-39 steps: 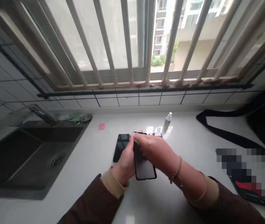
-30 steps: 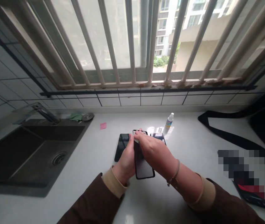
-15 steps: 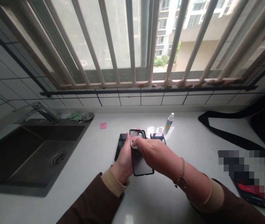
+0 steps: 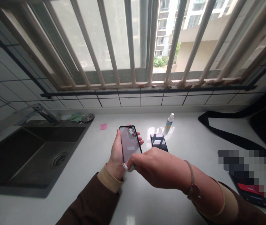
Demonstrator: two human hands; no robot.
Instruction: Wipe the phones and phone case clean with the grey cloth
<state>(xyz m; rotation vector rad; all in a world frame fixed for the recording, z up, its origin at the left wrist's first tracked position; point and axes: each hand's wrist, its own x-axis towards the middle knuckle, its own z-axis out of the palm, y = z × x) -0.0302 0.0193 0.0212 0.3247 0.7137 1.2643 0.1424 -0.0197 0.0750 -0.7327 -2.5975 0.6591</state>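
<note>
My left hand (image 4: 116,152) is wrapped round a translucent grey phone case (image 4: 126,142) with a black rim and a camera cut-out at its top. The case is tilted up above the counter, and fingertips show past its right edge. At its lower end, my right hand (image 4: 155,167) pinches a small white wipe (image 4: 129,168) against the case. Most of the wipe is hidden under the fingers. A dark phone (image 4: 159,142) lies on the counter just beyond my right hand, its lower part covered by that hand.
A small white bottle (image 4: 169,121) stands behind the phone, near its cap (image 4: 160,129). To the left are a pink sticky note (image 4: 103,126) and a dark sink (image 4: 41,184) with a tap (image 4: 46,115). A black strap (image 4: 228,135) lies at the right.
My right hand has slid the wipe from the upper part of the case to its lower end. The case has shifted left and up. The dark flat item behind my left hand no longer shows.
</note>
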